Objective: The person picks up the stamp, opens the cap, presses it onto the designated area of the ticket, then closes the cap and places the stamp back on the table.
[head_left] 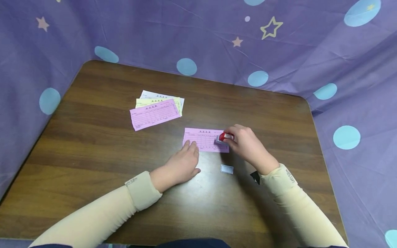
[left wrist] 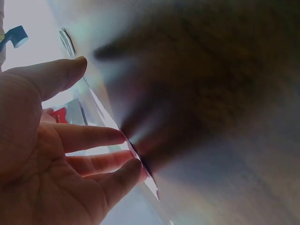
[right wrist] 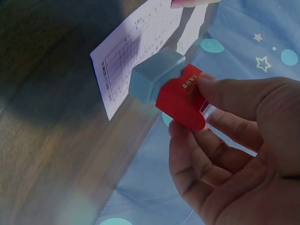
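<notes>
A pink printed form (head_left: 201, 139) lies on the wooden table in front of the person. On its lower left part rest the fingertips of the left hand (head_left: 183, 165), with fingers extended and thumb apart. The right hand (head_left: 245, 141) pinches a red stamp (right wrist: 180, 96) between thumb and fingers. The stamp's pale grey-blue block (right wrist: 154, 75) points at the form's right part; whether it touches the paper I cannot tell. Below the form lies a small pale rectangular piece (head_left: 226, 169) with a dark border. In the left wrist view the form (left wrist: 105, 112) shows only edge-on past the fingers.
To the upper left, several slips overlap: a pink slip (head_left: 155, 115) on top, a yellow slip (head_left: 142, 102) and a white slip (head_left: 150, 94) behind. A small black object (head_left: 255, 177) shows by the right wrist. A purple patterned curtain (head_left: 211, 34) borders the table (head_left: 93, 137).
</notes>
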Tool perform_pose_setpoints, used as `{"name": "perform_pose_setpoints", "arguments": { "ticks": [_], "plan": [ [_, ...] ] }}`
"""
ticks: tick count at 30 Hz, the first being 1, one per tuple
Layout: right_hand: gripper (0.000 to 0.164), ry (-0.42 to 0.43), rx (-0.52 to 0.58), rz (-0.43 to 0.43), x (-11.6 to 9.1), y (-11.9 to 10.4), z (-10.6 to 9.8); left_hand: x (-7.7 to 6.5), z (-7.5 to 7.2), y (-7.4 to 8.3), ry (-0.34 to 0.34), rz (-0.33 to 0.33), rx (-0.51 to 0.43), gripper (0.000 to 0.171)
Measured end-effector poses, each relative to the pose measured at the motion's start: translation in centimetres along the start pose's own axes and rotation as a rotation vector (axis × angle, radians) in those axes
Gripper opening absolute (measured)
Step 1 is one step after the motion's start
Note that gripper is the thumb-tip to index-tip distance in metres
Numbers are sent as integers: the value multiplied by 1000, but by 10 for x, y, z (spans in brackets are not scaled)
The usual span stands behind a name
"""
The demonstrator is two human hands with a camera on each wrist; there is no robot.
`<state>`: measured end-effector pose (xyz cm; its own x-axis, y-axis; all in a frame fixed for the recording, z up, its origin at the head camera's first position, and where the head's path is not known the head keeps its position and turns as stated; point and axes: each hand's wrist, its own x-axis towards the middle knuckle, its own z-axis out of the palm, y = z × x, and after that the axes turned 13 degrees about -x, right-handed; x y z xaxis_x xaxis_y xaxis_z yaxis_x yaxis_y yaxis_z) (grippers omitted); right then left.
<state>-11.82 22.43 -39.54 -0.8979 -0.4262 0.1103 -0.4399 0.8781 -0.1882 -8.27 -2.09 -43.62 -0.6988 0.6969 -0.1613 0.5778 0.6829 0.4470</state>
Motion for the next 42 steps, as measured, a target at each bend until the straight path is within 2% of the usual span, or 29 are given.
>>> {"name": "perform_pose_setpoints", "arguments": {
  "ticks": [10, 27, 42],
  "plan": [
    [15, 16, 8, -49, 4, -1, 9, 1, 1, -2, 28, 30, 15, 75],
    [14, 11, 8, -50, 8, -1, 12, 3, 2, -4, 89, 108, 103, 75],
    [17, -36, -20, -39, 9, -3, 14, 4, 1, -5, 52, 112, 149, 73]
  ]
}}
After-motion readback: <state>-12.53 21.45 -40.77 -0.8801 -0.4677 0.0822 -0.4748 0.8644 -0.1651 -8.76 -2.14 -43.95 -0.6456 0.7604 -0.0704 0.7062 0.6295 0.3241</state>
